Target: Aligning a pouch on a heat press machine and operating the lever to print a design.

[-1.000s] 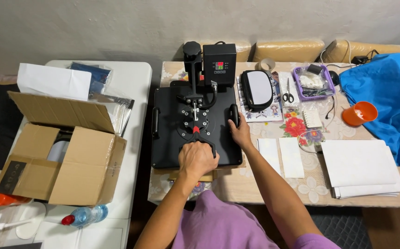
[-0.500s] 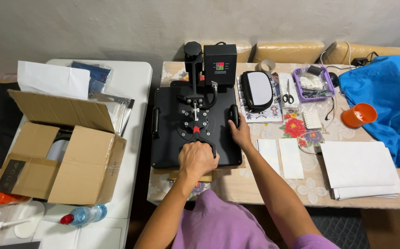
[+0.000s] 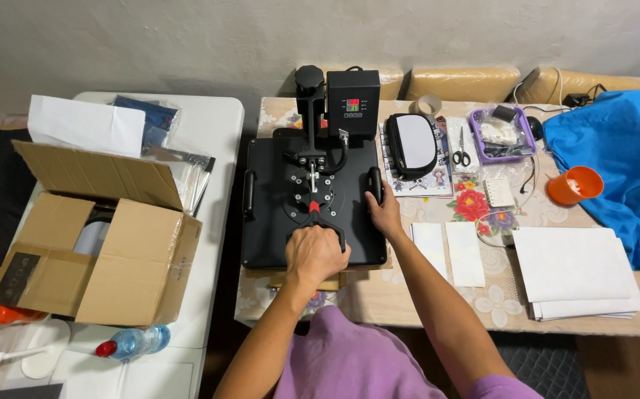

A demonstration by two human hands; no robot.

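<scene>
A black flat heat press sits closed on the flowered table, its control box standing at the back. My left hand is wrapped around the press's front lever handle at the near edge of the top plate. My right hand rests on the right edge of the plate, fingers touching the black side handle. Both forearms reach in from below, above my purple shirt.
An open cardboard box and a water bottle sit on the white table at left. Right of the press lie a black-rimmed pouch, scissors, white paper slips, a paper stack, an orange cup and blue cloth.
</scene>
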